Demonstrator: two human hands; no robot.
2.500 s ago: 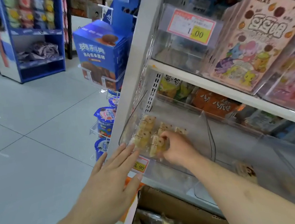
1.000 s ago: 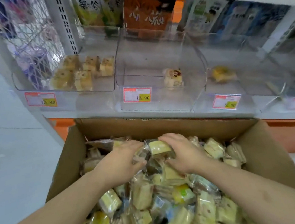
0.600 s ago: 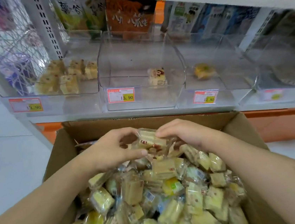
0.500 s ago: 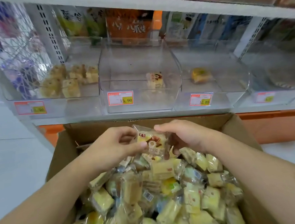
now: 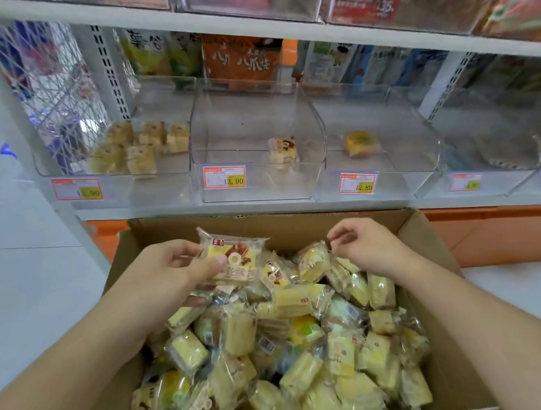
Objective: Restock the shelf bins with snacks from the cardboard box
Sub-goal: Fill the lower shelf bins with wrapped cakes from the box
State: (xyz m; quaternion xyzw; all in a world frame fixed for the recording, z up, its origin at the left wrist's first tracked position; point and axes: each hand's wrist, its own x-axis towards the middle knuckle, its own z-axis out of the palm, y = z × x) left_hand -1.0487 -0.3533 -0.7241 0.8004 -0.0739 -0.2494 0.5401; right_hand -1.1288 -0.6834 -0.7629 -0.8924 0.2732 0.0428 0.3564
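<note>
I have a wrapped cake packet (image 5: 231, 259) pinched in my left hand (image 5: 169, 277), thumb on its face and fingers behind, lifted clear above the cardboard box (image 5: 431, 233). Its long axis runs left to right. The middle bin (image 5: 260, 185), which I judge to be its home since the lone packet (image 5: 283, 149) inside looks alike, lies straight ahead and above, so the left hand is nearer. My right hand (image 5: 368, 244) hovers over the heap, fingers curled, fingertips at a wrapper (image 5: 314, 260); I cannot tell whether they grip it. The left bin (image 5: 116, 195) holds several cakes, the right bin (image 5: 394, 177) one round yellow one (image 5: 360, 142).
</note>
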